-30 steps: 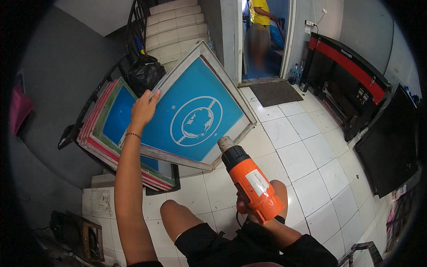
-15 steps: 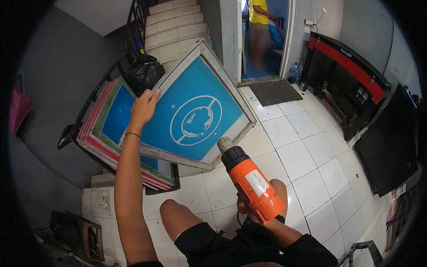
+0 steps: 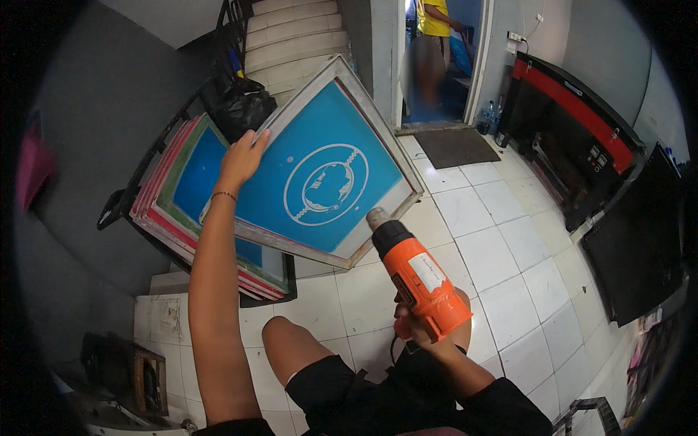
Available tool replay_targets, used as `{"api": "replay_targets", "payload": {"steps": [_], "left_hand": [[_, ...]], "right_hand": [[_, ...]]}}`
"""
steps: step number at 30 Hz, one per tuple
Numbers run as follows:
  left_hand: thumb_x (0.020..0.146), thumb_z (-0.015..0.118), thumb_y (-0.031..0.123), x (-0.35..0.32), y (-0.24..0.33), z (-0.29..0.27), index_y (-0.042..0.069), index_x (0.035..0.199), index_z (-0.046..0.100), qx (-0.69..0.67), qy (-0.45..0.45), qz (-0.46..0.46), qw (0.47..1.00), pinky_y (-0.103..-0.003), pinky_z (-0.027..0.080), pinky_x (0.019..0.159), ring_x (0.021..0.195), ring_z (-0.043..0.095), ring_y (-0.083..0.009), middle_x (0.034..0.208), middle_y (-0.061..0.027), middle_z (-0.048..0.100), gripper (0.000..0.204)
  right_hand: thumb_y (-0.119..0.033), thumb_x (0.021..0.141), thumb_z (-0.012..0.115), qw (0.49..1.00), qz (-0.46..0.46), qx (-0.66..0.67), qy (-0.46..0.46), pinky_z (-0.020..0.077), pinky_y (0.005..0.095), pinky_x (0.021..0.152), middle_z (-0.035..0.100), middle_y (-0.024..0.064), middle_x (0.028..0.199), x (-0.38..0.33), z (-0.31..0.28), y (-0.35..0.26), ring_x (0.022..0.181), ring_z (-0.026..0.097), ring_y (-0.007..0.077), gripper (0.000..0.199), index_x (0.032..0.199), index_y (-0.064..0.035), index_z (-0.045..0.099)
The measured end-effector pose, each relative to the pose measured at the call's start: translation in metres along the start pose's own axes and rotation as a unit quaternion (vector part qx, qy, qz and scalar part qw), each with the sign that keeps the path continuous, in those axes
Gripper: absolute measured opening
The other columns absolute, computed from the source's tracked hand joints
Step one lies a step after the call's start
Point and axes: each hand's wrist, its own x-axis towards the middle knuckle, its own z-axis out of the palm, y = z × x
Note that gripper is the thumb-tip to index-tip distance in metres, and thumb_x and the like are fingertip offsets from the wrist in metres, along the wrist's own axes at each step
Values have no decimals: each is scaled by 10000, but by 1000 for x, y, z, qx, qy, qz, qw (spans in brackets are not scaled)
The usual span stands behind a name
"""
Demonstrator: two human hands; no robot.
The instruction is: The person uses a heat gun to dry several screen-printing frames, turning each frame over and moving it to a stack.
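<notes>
My left hand point(image 3: 243, 156) grips the upper left edge of a screen-printing frame point(image 3: 363, 116), fingers closed round its pale rim. The frame is tilted, with blue mesh point(image 3: 291, 196) that bears a round white emblem. In my right hand point(image 3: 413, 327) is an orange heat gun point(image 3: 423, 283) with a black collar, held by its handle. Its metal nozzle point(image 3: 378, 216) points up toward the lower right corner of the frame, and I cannot tell how far it stands off the mesh. My right fingers are partly hidden behind the gun body.
More frames point(image 3: 163, 192) with red and green edges lean in a black rack at left, by a black plastic bag point(image 3: 243, 109). Stairs point(image 3: 294, 36) rise behind. A person in yellow point(image 3: 435, 22) stands in the doorway. At right are a black-and-red cabinet point(image 3: 567, 116) and a black panel point(image 3: 636, 243).
The heat gun has shifted slightly right and up in the picture. The frame, still in my left hand, sits slightly higher and further right, as do the surroundings.
</notes>
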Motion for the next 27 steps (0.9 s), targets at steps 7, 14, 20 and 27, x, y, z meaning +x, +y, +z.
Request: {"api": "replay_targets", "payload": {"steps": [7,14,20,27], "left_hand": [[964,400,581,0,2,3,15,997,577,8,9,3,1000,-529,456,866,1024,586,-498,1034,-298,650,594],[968,393,576,-7,6,5,0,990,570,18,37,8,999,-538,455,862,1004,590,-503,1024,-307,649,603],[971,384,577,-2,10,5,1,995,564,18,12,5,1000,-538,455,857,998,591,-505,1022,-316,643,605],[972,378,584,-8,10,-1,4,995,559,25,21,2,999,-538,456,853,999,590,-503,1021,-308,645,608]], "right_hand": [[-36,865,684,992,-40,-102,-65,504,276,591,620,54,972,-3,-10,21,747,603,139,389,1227,-65,543],[-90,882,695,994,-31,80,-68,456,239,470,606,41,933,-3,-7,49,630,561,110,338,1186,-58,551],[-132,906,675,988,3,137,-69,477,238,487,615,48,981,-2,-16,66,750,607,117,348,1209,-43,528],[-101,911,656,998,-28,61,-17,480,244,509,616,39,975,-4,-13,56,755,604,107,363,1240,-60,507]]}}
